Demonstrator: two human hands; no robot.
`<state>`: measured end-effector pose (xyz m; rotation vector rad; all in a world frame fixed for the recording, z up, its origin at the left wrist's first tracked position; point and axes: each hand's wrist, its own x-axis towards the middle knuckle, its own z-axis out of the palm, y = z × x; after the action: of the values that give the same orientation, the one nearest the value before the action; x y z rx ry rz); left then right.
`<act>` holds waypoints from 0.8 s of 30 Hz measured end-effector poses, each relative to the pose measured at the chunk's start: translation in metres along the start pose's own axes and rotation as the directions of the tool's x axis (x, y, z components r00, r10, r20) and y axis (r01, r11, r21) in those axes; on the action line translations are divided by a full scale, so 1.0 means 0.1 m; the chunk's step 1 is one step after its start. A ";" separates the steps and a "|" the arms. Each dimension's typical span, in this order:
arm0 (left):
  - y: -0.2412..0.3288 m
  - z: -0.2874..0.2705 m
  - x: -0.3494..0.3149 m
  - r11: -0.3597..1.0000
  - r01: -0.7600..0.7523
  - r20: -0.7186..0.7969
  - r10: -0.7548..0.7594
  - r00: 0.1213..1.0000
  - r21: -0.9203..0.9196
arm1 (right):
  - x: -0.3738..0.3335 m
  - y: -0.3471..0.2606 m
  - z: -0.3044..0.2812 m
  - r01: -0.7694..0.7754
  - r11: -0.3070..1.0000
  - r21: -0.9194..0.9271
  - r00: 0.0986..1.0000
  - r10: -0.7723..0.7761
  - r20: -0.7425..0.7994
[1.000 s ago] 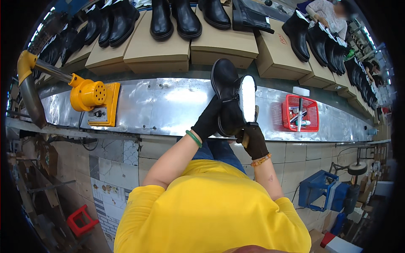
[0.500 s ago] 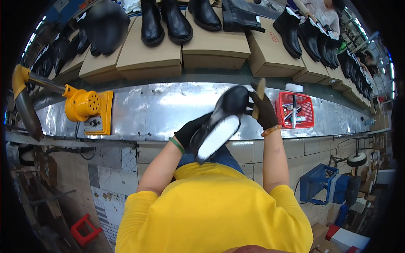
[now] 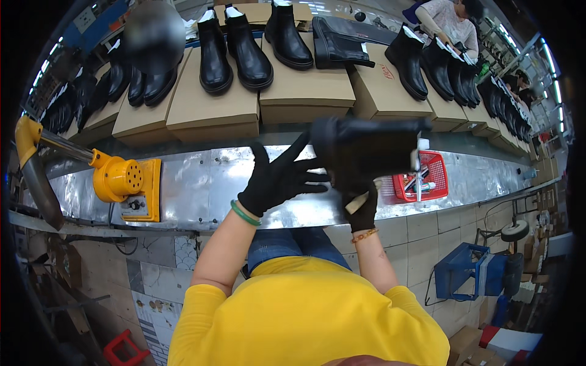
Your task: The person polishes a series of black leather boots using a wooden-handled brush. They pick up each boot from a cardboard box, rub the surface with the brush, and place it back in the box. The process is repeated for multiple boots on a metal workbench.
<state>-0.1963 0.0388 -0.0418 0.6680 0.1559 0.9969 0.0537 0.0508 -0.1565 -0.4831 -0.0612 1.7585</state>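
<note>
A black ankle boot [image 3: 372,146], smeared by motion, is held up over the metal workbench [image 3: 229,204], its shaft pointing right. My right hand [image 3: 364,210], in a black glove, is under the boot and closed on it, though most of its fingers are hidden. A light wooden piece [image 3: 356,203], perhaps a brush handle, also shows in that hand. My left hand [image 3: 281,181], gloved in black too, is open with its fingers spread toward the boot's toe; whether the fingertips touch it I cannot tell.
A red plastic basket [image 3: 434,177] with small tubes and tools stands on the bench at the right. On its left side is a yellow machine [image 3: 119,177] with a jointed arm. Cardboard boxes [image 3: 213,116] bearing black boots [image 3: 247,52] line the far side. A person [image 3: 448,24] works beyond.
The boot has swung from a tilted pose with its white opening toward me to a sideways one farther right. My left hand has let go and spread; my right hand has come lower, under the boot.
</note>
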 end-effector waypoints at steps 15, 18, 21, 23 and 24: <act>-0.43 -1.20 -0.83 0.999 0.040 -0.661 -0.030 0.750 0.000 | 1.62 -1.37 1.22 0.694 0.719 -0.029 0.708 -0.690 -0.150; -0.46 -1.22 -0.81 0.998 -0.051 -0.656 0.009 0.755 -0.044 | 2.15 -1.57 1.19 0.706 0.700 -0.110 0.670 -0.710 -0.218; -0.45 -1.26 -0.84 0.992 -0.100 -0.619 0.030 0.785 -0.078 | 2.48 -1.50 1.33 0.707 0.693 -0.138 0.658 -0.717 -0.231; -0.46 -1.27 -0.85 0.987 -0.125 -0.595 0.039 0.803 -0.104 | 2.61 -1.53 1.34 0.676 0.680 -0.282 0.621 -0.733 -0.279; -0.46 -1.27 -0.86 0.984 -0.134 -0.588 0.041 0.808 -0.115 | 2.63 -1.54 1.33 0.639 0.659 -0.397 0.594 -0.750 -0.291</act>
<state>-0.2626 0.0087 -0.1840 0.2069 0.5917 1.2720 0.1061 0.3662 -0.0645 -0.8952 -0.1429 0.8167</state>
